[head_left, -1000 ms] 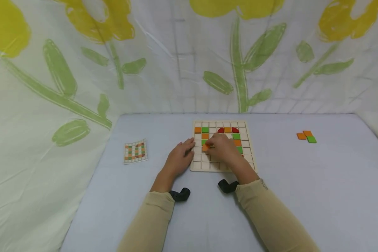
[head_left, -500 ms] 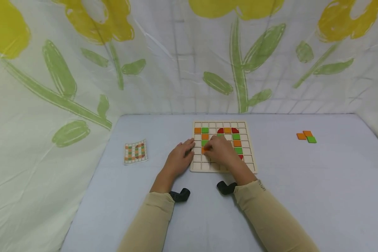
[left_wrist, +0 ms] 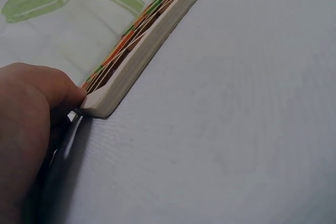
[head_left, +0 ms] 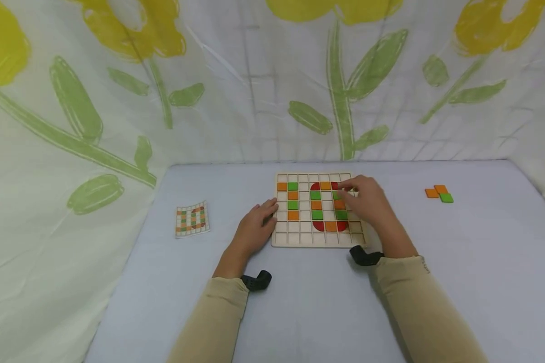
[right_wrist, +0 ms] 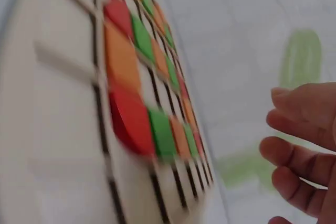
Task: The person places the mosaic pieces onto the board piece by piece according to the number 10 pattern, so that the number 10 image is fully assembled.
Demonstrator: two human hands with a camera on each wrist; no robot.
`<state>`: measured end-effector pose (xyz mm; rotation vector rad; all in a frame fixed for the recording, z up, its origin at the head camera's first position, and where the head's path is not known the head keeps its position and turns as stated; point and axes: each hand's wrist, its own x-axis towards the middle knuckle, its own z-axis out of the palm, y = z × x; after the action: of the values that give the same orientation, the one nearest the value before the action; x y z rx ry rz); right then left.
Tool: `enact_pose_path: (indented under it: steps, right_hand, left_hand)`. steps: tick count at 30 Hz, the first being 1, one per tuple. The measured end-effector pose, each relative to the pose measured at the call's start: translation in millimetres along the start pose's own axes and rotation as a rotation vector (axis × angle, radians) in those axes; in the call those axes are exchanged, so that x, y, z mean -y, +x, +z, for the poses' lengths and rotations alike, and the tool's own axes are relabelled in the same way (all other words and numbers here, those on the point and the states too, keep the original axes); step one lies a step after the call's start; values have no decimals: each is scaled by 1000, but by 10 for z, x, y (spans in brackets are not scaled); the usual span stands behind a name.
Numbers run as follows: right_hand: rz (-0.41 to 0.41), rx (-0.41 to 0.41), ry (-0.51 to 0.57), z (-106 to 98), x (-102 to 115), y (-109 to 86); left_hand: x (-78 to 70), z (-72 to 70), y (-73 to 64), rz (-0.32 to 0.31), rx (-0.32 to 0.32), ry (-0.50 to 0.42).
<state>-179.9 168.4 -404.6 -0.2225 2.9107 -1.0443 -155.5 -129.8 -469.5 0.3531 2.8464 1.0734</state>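
On the table lies a wooden grid board (head_left: pixel 283 241) with square and rounded tiles. Its left part carries a short column of orange and green tiles with an orange tile (head_left: pixel 292 215) at the bottom. Farther right, a ring of orange, green and red tiles includes a red corner tile (head_left: pixel 318 226). My left hand (head_left: pixel 254 232) rests against the board's left edge; its thumb (left_wrist: pixel 68 90) touches a board corner in the left wrist view. Over the board's right side is my right hand (head_left: pixel 368 199), fingers (right_wrist: pixel 294 153) loosely bent, spread apart and holding nothing in the right wrist view.
At the left lies a small pattern card (head_left: pixel 192 220) printed with a coloured grid. Two orange tiles (head_left: pixel 440 189) and a green tile (head_left: pixel 446 197) lie together at the far right. A flower-printed curtain (head_left: pixel 227 126) stands behind the table (head_left: pixel 300 312).
My right hand has let go of an orange tile, which now lies at the bottom of the left column, and has moved right. The left hand stays at the board's edge.
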Motion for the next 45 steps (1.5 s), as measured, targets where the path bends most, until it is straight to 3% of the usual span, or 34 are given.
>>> enact_pose_path:
  steps: [4,10,14,18,21,27,32,40,45]
  right_hand:
    - [98,-107,-28,-332,-379,-84]
    - [261,-195,-30,-709,-921,-276]
    - [380,-251,-1,-851,-1224,-394]
    - [517,-255,51,-889,-1421,-442]
    - [573,-247,61,-873,-1508,-438]
    - [566,-205,19,-833,-1582,-414]
    - [619,-159,-30,-831,-1581,-407]
    - [563,-222,-25,-809,-1595,-436]
    - [609,-216,24,-858,-1556,-480]
  left_hand:
    - [-1,3,0,-2,10,0]
    - [16,19,5,-3,13,5]
    - [23,15,0,-8,16,2]
    - [45,-10,6,-12,3,4]
    - [56,-33,18,-1,-2,4]
    - [23,-64,31,16,-3,-9]
    - [6,-66,40,14,11,-5]
    - [-10,-83,23,-13,27,6]
    - [-20,-80,16,-10,29,7]
